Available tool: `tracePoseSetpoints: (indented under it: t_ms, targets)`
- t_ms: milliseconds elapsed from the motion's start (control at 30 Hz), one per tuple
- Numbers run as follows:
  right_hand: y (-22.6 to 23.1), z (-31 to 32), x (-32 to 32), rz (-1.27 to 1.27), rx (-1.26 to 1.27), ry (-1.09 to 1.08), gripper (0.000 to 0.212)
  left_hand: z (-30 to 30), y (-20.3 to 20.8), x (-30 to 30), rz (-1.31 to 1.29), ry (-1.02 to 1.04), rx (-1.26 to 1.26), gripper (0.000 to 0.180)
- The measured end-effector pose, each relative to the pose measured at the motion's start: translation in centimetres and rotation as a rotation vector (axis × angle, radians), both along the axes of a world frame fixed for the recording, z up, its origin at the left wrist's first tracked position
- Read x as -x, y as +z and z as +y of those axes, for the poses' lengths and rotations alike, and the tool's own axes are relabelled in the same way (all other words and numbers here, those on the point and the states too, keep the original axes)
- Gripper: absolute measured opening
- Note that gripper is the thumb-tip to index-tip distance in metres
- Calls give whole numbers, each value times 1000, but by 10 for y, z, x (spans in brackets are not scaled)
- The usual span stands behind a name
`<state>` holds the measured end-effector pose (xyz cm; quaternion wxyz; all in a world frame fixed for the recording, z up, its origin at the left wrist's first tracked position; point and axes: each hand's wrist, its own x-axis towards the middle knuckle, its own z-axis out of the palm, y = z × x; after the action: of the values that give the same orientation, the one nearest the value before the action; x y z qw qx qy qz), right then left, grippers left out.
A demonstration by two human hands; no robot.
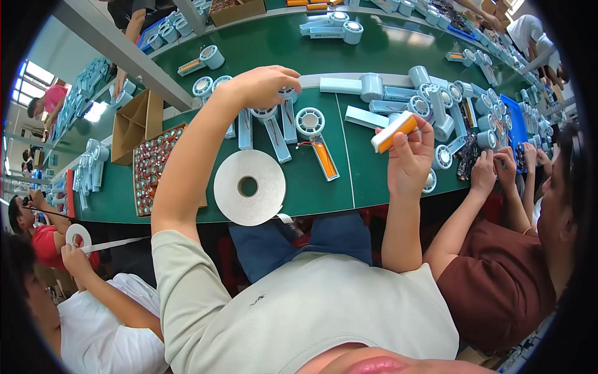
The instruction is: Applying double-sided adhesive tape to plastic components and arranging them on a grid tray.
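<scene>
My right hand (411, 159) is raised over the table's right half, pinching an orange battery (398, 136) that has a white strip along its top. My left hand (268, 88) reaches across to a row of pale blue handheld fan housings (274, 140). Its fingers are loosely bent and apart just over a fan head; whether they touch it I cannot tell. A fan housing with an orange battery in its handle (324, 159) lies between my hands. In front of me, a large roll of white tape (225, 190) rests at the table edge with its loose end hanging.
Left of my forearm are a tray of small motors (142, 181) and a cardboard box (124, 128). Fan housings (430, 93) pile up at the right, beside a blue tray (516, 128). Co-workers sit close on both sides; the left one holds a tape roll (78, 235).
</scene>
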<state>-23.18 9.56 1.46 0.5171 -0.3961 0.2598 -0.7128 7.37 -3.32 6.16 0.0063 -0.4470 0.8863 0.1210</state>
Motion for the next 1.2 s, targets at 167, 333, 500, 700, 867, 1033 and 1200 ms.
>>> tracePoseSetpoints:
  t_ms: [167, 333, 500, 700, 867, 1033, 1200]
  targets:
    - [5, -11, -19, 94, -16, 1, 46, 13, 3, 0, -137, -101, 40, 32]
    - [14, -18, -50, 167, 14, 23, 45, 21, -6, 6, -205, -137, 139, 27]
    - [17, -30, -84, 356, 4, 27, 49, 25, 21, 23, -350, -12, -79, 26]
    - [7, -40, -107, 671, 73, -70, 56, 15, 21, 4, -216, -84, -151, 29]
    - [11, -33, -119, 796, 128, -156, 62, 17, 2, -6, -115, -106, -60, 30]
    - [14, -26, -120, 699, 107, -172, 68, 22, -1, 2, -196, -154, 73, 30]
    - [16, -27, -118, 661, 104, -142, 72, 21, 14, 12, -332, -175, 63, 26]
